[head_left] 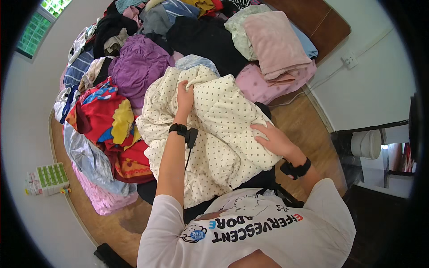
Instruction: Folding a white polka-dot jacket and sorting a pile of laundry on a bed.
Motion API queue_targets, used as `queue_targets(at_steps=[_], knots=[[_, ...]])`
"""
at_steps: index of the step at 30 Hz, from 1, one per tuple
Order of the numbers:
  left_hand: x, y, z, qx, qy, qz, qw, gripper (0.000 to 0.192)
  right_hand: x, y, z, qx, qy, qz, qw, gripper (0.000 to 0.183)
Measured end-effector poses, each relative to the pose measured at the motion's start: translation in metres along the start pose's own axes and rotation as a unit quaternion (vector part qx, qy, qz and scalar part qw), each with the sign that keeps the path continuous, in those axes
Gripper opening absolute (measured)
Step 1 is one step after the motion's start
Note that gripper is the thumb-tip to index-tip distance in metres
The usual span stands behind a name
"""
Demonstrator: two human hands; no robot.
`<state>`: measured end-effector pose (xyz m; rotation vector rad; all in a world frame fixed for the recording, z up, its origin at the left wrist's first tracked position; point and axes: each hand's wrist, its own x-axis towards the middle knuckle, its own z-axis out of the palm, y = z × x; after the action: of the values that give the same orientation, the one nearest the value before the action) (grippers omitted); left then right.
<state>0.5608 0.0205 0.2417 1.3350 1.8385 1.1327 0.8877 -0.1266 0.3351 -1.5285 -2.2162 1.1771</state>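
Observation:
A cream quilt with small dark dots [221,110] lies bunched over my lap and against the heap of fabric. My left hand [185,97] is at its upper part, fingers sunk in a fold, so whether they grip the cloth is hard to see. On the quilt's right side rests my right hand [273,139], palm down with fingers apart. Both wrists wear black straps. Just beyond the quilt are a crumpled purple cloth [139,67], a black cloth [207,40] and a light blue cloth [197,62].
A red patterned blanket [104,114] hangs at the left, above a pink bundle [100,197]. Folded pink fleece [274,43] tops a pink spotted bundle [254,83] at the right. A cable runs to the wall socket [350,61]. Green-and-white packs [52,177] stand by the left wall.

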Motion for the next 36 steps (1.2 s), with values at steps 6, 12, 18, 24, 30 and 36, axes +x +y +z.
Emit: queue_targets(at_steps=[6,12,18,24,30,36], knots=[[-0.016,0.063,-0.018,0.132,0.051,0.209,0.968,0.047,-0.029,-0.056,-0.028,-0.154,0.119,-0.111,0.975,0.053],[-0.068,0.093,0.016,0.305,-0.111,0.44,0.837,0.062,-0.008,-0.01,0.032,-0.248,0.048,-0.09,0.963,0.058],[-0.065,0.028,0.04,0.348,-0.134,0.393,0.841,0.062,-0.024,-0.025,0.04,-0.222,0.037,-0.094,0.97,0.061],[-0.059,0.043,0.03,0.299,-0.162,0.354,0.871,0.057,-0.033,-0.028,0.032,-0.198,0.043,-0.1,0.974,0.056],[-0.055,0.091,0.009,0.254,-0.073,0.378,0.887,0.053,-0.028,-0.042,0.004,-0.196,0.106,-0.075,0.972,0.055],[-0.065,0.027,0.031,0.334,-0.159,0.442,0.817,0.051,-0.021,0.001,0.038,-0.206,0.095,-0.065,0.972,0.054]])
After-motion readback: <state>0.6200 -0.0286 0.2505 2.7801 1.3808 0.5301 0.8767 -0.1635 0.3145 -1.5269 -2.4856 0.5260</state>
